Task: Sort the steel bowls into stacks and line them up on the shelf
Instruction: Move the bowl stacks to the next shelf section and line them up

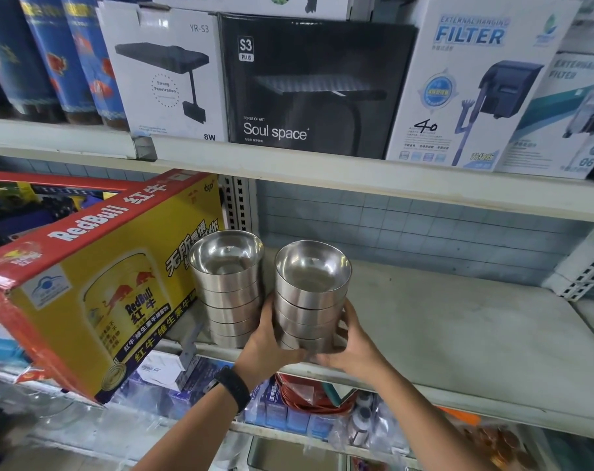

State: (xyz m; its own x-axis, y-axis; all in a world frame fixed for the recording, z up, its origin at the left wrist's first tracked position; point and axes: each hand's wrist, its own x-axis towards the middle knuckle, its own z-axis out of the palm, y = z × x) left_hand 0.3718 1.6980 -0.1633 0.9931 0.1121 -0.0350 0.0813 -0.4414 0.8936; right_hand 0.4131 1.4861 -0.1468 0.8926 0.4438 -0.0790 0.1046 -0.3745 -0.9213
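Observation:
Two stacks of steel bowls stand side by side near the front edge of the middle shelf (458, 334). The left stack (229, 290) rests on the shelf beside the Red Bull carton. The right stack (310, 297), several bowls high, is held between both hands. My left hand (270, 345) grips its lower left side, fingers curled round the bottom bowls. My right hand (351, 345) cups its lower right side, fingers wrapped behind. Whether this stack touches the shelf is hidden by my hands.
A tilted yellow and red Red Bull carton (95, 283) fills the shelf's left part, against the left stack. Boxes of aquarium lights and filters (322, 90) stand on the shelf above. Packets and bottles (288, 402) lie on the lower shelf.

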